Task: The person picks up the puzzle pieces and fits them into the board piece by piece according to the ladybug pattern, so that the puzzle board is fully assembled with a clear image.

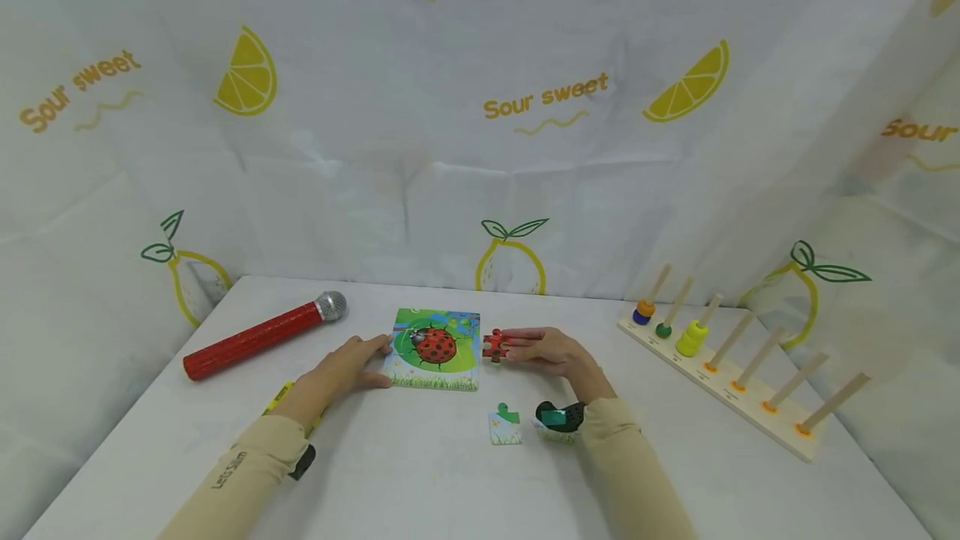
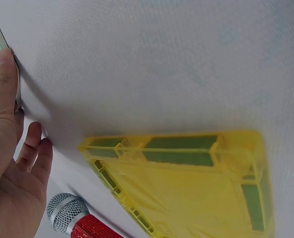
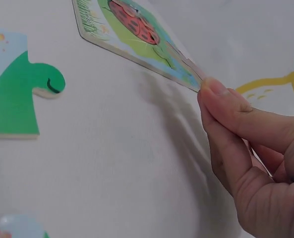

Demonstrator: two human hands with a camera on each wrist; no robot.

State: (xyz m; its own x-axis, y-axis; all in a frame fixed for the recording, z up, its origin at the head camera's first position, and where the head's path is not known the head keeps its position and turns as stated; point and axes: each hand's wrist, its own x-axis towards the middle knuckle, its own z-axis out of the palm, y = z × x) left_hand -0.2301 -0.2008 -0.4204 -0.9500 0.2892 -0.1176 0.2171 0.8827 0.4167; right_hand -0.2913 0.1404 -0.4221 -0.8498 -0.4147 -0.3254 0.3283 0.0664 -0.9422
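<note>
Head view: backdrop (image 1: 360, 198) behind bench (image 1: 390, 473) reads "Sour sweet", rightmost copy cut to "Sour". My left sleeve (image 1: 240, 469) says "Let'sSlim"; yellow case (image 2: 186, 193) mostly hidden under that forearm (image 1: 303, 398). Ladybug puzzle (image 1: 435, 348) on bench, left fingers (image 1: 377, 345) loosely spread, touching its left edge. Right fingers (image 1: 529, 333) closed, pinching red piece (image 1: 493, 346) just off its right edge, partly covering it.

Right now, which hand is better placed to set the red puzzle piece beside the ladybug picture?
Probably your right hand: it pinches the red puzzle piece close to the right edge of the ladybug picture. Your left hand is at the opposite edge.
</note>
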